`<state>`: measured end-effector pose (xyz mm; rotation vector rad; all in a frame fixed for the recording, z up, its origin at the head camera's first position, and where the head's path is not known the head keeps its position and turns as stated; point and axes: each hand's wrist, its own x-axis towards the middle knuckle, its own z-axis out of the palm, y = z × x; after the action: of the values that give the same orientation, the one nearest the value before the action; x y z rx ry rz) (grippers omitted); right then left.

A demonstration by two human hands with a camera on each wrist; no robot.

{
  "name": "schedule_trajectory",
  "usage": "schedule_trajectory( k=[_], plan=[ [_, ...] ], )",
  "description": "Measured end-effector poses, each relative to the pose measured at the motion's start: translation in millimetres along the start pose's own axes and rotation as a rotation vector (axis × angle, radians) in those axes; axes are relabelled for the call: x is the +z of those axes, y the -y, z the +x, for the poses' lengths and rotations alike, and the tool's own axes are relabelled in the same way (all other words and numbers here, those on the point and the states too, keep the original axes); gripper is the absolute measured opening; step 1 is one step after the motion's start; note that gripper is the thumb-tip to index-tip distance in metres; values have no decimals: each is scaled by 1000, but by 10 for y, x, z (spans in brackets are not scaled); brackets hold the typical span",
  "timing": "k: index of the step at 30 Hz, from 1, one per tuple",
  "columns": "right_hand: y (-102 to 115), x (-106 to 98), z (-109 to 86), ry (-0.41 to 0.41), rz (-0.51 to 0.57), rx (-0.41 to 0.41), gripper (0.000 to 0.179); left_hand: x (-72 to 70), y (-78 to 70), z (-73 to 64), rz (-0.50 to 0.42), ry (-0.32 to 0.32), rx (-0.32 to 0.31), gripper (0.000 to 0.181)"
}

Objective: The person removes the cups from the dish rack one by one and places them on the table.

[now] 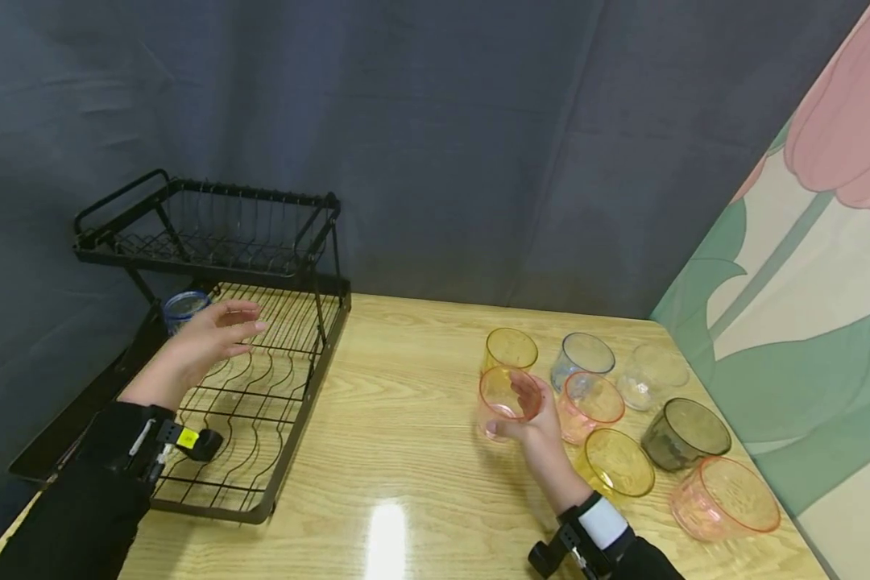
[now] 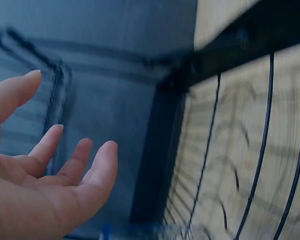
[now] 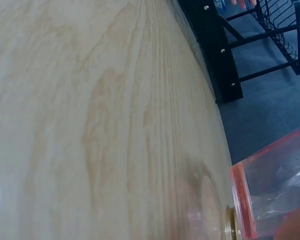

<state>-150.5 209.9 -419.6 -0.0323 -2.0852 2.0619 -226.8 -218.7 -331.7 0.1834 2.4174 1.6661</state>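
Observation:
My right hand [image 1: 544, 427] grips a pink-rimmed clear glass [image 1: 489, 407] by its side, with the thumb on the near side and fingers behind. In the right wrist view the pink glass [image 3: 275, 185] fills the lower right corner, partly blurred. Over the lower tier of a black dish rack [image 1: 221, 515], my left hand [image 1: 206, 346] holds nothing; its fingers are spread and slightly bent. A blue-rimmed glass [image 1: 181, 304] stands in the rack just behind that hand, which partly hides it. The left wrist view shows the left hand [image 2: 65, 190] beside the rack wires.
On the right of the wooden table [image 1: 377, 419] stand several glasses: yellow [image 1: 616, 463], blue-rimmed [image 1: 583, 354], clear [image 1: 652, 374], dark olive [image 1: 685, 435] and pink [image 1: 725, 499]. The rack's upper tier [image 1: 210, 262] overhangs the back. A dark curtain [image 1: 435, 145] hangs behind.

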Motion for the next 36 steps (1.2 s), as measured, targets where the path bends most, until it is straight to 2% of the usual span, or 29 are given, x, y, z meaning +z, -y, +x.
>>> schedule_trajectory(
  k=[2,5,9,11,15,18,23,29,33,36],
  plan=[
    [-24,-15,7,-1,-17,9,88,-100,60,70,15,-37,-26,80],
    [-49,-25,18,-4,-22,19,88,-208,130,146,81,-150,-25,82],
    [-74,-28,36,-22,-16,18,87,-342,189,237,309,-322,24,76],
    [-89,-29,47,-29,-9,17,86,-424,220,286,458,-359,36,76],
    [-121,-23,62,-20,16,21,85,-573,289,378,665,-345,17,82],
    [-147,-16,68,-11,30,24,84,-639,343,421,753,-311,-31,88],
    [-171,0,56,14,58,28,84,-696,448,442,799,-277,-105,96],
    [-186,10,34,35,62,42,85,-716,533,500,836,-286,-98,101],
    [-186,6,42,47,68,35,85,-716,559,541,822,-278,-106,103],
    [-198,-4,44,60,68,30,85,-705,581,562,821,-270,-119,98]
  ],
)
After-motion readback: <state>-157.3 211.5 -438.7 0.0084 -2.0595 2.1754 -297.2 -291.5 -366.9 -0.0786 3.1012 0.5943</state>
